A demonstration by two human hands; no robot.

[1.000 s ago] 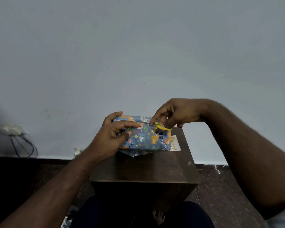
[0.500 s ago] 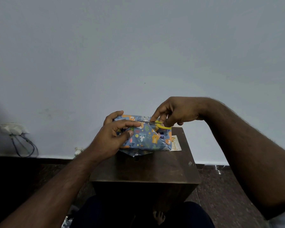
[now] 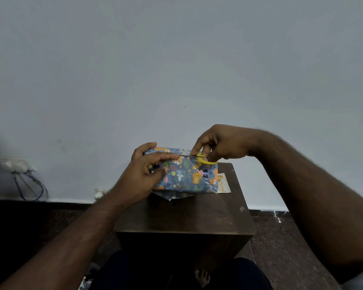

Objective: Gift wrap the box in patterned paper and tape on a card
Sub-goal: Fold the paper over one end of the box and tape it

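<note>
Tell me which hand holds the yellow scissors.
The right hand grips the yellow-handled scissors above the wrapped box; the left hand only holds the box's paper.

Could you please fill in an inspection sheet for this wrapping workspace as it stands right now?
Surface: small dark wooden table, near half bare.
Job's things: box in patterned paper at the far side; card flat beside it on the right, partly tucked under it, not taped on.
Clutter: a loose paper flap sticks out under the box's near edge.
Hands: left hand holds the box's left end; right hand grips yellow-handled scissors, blades on the box's top.
Cables: wires hang from a wall socket on the left.
Surroundings: plain pale wall, dark floor, a bare foot under the table.
</note>
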